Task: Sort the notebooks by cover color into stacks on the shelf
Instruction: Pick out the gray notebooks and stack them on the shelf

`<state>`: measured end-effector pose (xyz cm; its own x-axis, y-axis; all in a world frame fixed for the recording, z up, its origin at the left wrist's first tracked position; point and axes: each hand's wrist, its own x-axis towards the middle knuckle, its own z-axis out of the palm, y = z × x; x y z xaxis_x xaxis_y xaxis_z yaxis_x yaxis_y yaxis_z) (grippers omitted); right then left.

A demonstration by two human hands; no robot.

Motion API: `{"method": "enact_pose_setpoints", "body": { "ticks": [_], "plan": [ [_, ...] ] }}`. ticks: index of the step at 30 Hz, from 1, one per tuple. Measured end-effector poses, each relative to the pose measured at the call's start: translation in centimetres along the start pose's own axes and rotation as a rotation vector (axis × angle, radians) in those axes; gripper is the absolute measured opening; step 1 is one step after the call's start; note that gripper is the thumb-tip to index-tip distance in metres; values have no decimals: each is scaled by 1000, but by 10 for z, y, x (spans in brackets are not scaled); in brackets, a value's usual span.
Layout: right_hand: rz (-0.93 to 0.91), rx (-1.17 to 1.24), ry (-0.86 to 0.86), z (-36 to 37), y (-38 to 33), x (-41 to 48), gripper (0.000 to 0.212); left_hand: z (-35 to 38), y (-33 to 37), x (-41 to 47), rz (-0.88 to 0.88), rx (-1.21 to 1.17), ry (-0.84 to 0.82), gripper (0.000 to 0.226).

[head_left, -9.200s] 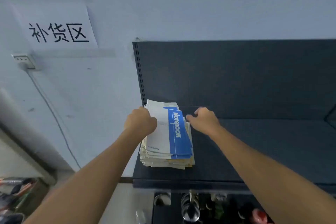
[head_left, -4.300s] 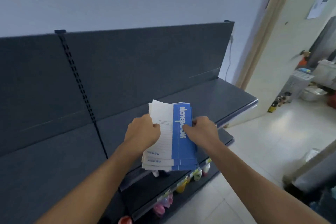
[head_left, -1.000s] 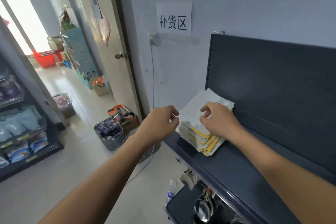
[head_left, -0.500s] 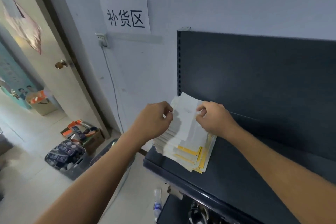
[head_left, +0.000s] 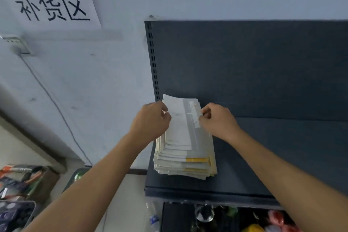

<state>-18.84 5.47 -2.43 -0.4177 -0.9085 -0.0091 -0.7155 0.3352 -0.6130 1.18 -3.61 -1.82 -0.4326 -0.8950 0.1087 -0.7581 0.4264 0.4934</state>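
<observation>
A stack of notebooks (head_left: 185, 164) lies at the left end of the dark shelf (head_left: 254, 158), with yellow and grey cover edges showing in its layers. The top notebook (head_left: 185, 126) has a white and grey cover. My left hand (head_left: 151, 119) pinches its left edge and my right hand (head_left: 218, 120) pinches its right edge. The far end of this notebook is raised a little off the stack.
The shelf's dark back panel (head_left: 244, 66) stands behind the stack. A paper sign (head_left: 50, 3) and a wall socket (head_left: 16, 42) with a cable are on the wall at left. Boxes of goods (head_left: 20, 192) sit on the floor; bottles (head_left: 205, 214) fill the lower shelf.
The view has swung to face the shelf squarely. Both hands have closed on the side edges of the top grey notebook, whose far end now lifts off the stack.
</observation>
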Motion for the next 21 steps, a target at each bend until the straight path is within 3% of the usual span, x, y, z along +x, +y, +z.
{"method": "enact_pose_setpoints", "body": {
  "ticks": [5,10,21],
  "plan": [
    [201,115,39,14,7,-1,31,11,-5,1,-45,103,-59,56],
    [256,85,-46,29,7,-1,39,16,-7,2,-99,108,-44,59],
    [141,-165,-53,34,-6,-20,34,7,-11,-5,-155,91,-84,20]
  ]
}}
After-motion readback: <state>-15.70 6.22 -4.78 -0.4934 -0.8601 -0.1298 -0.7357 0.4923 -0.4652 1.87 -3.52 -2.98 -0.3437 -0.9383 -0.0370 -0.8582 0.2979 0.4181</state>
